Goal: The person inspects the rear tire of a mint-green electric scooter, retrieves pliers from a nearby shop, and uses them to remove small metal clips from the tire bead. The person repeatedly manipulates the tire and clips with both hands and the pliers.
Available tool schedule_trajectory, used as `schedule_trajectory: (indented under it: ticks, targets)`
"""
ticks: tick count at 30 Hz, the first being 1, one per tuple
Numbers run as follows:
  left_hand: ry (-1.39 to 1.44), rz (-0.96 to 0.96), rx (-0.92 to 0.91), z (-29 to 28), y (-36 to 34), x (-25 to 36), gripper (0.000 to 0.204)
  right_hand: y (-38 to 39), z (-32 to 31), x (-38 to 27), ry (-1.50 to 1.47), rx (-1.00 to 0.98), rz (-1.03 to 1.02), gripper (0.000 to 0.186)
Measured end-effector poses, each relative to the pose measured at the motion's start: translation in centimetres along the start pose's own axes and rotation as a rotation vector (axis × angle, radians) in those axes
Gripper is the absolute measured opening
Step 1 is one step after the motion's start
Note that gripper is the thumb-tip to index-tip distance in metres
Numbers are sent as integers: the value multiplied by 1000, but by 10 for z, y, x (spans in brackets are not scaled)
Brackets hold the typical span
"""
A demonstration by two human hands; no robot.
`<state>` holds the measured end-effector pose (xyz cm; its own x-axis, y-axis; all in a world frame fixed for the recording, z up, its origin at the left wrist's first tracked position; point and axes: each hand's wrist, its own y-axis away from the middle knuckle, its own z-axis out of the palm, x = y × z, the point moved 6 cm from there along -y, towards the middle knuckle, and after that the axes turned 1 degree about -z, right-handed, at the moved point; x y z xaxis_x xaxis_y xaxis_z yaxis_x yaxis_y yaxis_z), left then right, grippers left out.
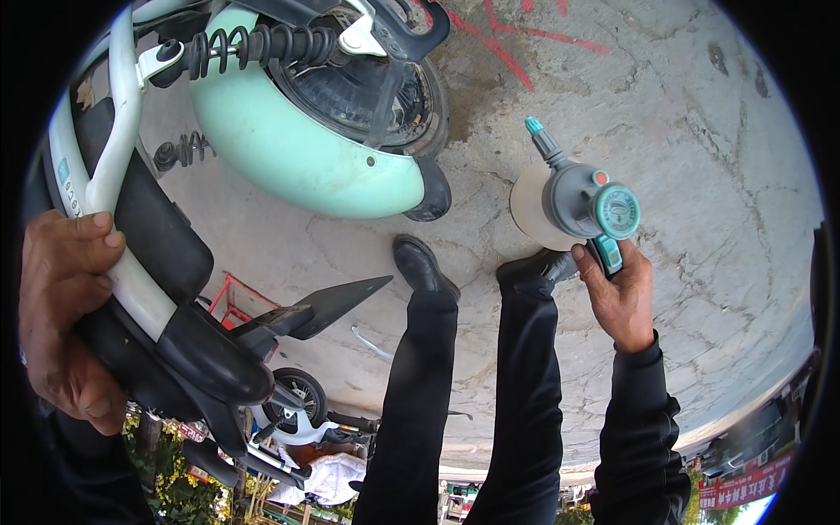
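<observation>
Your spray bottle sits out on the right side of the view, a pale round body topped by a grey pump head with a teal cap and a teal nozzle tip pointing up and to the left. Your right hand has it from below: fingers curled around the handle and the teal trigger, thumb up against the grey head, a firm closed grip. The bottle hangs over the cracked concrete ground, just above your right shoe, with your left shoe a little further left.

Well apart from it, across the whole frame, your left hand is clamped on the rear of a scooter. The fingers wrap over the white grab rail where it meets the black seat, thumb low on the dark underside. The scooter's mint-green rear fender curves between your two hands, with a black coil spring and the rear wheel above it.

Red painted lines cross the concrete near the top. Other parked scooters and yellow-flowered greenery show at the lower edge.
</observation>
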<state>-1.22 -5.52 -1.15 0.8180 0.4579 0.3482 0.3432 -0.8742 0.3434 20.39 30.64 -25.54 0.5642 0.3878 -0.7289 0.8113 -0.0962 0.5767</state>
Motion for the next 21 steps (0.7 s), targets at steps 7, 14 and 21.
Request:
schedule_trajectory:
  ticks: [7,14,21]
  targets:
    - [-18,-7,7,-2,-2,1,73,-26,-126,72,-244,539,85,33]
    - [-35,19,24,-3,-8,3,75,-68,-177,155,-549,828,171,37]
    - [10,-20,102,-2,-16,6,63,-64,-190,179,-457,757,259,58]
